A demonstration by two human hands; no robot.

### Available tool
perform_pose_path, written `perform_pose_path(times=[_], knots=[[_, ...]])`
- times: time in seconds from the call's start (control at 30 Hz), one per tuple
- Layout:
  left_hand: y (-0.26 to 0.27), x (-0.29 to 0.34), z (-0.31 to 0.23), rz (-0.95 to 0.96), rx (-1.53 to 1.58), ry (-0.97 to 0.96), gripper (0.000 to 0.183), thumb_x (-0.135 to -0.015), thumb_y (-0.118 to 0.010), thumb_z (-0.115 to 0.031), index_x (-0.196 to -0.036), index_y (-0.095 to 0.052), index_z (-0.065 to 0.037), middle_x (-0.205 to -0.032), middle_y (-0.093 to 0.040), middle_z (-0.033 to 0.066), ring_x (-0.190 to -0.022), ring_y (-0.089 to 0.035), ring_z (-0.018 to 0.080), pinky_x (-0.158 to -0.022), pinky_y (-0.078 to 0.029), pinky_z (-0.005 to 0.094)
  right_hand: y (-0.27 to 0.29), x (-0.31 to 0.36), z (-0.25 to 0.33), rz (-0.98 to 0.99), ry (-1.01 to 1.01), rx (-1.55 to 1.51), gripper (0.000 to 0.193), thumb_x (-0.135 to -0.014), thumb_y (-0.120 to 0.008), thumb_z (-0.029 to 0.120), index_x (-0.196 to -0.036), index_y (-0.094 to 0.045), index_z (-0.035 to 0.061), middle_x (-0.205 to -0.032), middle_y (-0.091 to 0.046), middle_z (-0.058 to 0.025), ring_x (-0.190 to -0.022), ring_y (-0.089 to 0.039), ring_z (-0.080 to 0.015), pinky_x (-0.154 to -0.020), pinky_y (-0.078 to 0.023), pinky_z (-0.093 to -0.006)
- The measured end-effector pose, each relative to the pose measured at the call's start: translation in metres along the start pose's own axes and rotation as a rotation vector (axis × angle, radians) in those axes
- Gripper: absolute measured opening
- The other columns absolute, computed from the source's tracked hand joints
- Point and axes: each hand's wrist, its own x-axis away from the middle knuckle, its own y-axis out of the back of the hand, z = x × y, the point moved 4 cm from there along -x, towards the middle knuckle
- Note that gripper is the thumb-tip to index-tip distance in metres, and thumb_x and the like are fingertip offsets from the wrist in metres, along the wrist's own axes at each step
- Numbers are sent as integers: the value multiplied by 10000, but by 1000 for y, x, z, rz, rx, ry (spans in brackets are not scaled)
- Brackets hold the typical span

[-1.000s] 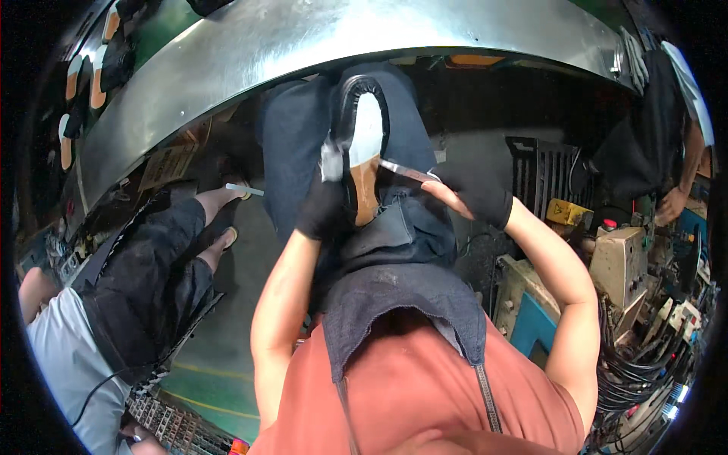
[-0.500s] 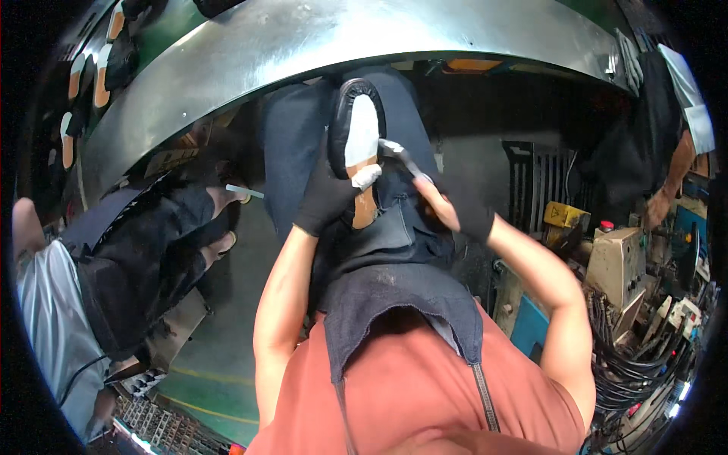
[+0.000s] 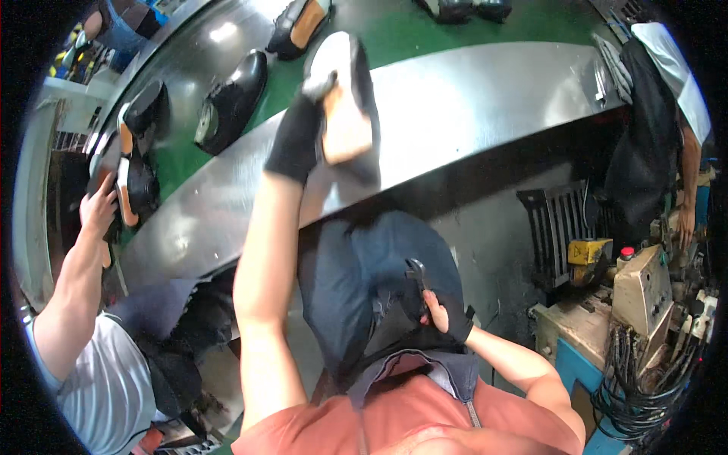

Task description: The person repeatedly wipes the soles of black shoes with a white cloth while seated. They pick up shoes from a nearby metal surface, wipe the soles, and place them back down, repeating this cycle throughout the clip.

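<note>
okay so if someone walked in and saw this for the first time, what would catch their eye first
Probably the left hand, in a black glove, stretched up over the curved steel bench and holding a shoe sole-up. Next, the right hand low at the lap, gripping a dark tool against the blue apron. Further left, more black shoes sit on the green belt, where another person's hand reaches for one.

Single head-worn fisheye view, looking steeply down from close above lap and forearms, facing forward over the curved steel desk [image 3: 485, 98].
</note>
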Motion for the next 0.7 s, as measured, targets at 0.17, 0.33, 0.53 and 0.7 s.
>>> perform_pose_path(times=[0.17,0.33,0.53,0.7], knots=[[26,-136,-31,-23,-800,-385,317,-868,-593,-266,-1081,-573,-33,-941,-634,93,-930,-621,237,-840,-488,314,-2,-59,11,35,-104,-81,423,-984,-417,408,-878,-548,20,-610,-522,-37,-488,-585,-138,-480,-459,-308],[17,-143,-32,123,-1927,-476,292,-806,-666,-276,-993,-660,-52,-1032,-639,203,-956,-626,324,-830,-483,395,2,-81,41,72,-177,-153,432,-979,-415,396,-943,-542,-16,-712,-559,-88,-495,-592,-170,-465,-472,-300],[99,-163,-120,-771,-1919,-545,852,-694,-703,-417,-1360,-355,-16,-1309,-464,250,-1214,-449,408,-999,-376,451,3,-80,30,64,-152,-169,411,-983,-415,361,-929,-556,-21,-689,-554,-86,-478,-594,-154,-436,-471,-295],[85,-162,-103,-769,-1776,-341,723,-733,-712,-399,-1278,-459,3,-1252,-516,238,-1168,-506,377,-983,-394,411,-2,-88,3,79,-234,-222,522,-973,-390,466,-891,-576,-14,-619,-536,-76,-499,-598,-150,-438,-472,-281]])
